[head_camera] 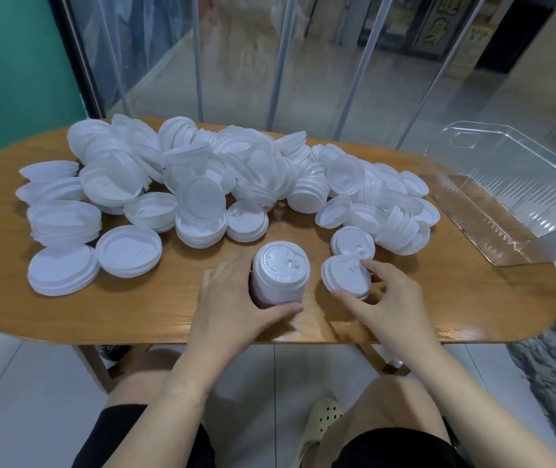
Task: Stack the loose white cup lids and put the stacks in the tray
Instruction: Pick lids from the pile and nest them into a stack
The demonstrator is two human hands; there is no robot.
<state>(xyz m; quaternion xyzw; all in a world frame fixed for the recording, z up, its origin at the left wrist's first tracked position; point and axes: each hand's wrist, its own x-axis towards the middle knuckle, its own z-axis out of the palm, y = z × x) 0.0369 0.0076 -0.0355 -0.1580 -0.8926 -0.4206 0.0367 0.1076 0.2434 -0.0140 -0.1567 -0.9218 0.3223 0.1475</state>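
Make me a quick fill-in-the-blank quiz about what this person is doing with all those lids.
1. The left hand grips an upright ____ of lids.
2. The right hand pinches a few lids, held ____ rather than flat.
3. The clear tray at the table's right end holds ____ lids.
4. The lid pile lies ____ the hands.

Missing words: stack; tilted; no; beyond

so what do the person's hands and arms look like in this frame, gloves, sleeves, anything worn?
No gloves, sleeves, rings or watch visible. The left hand and right hand are bare, and both forearms are bare up to the frame edge. No markings show on them.
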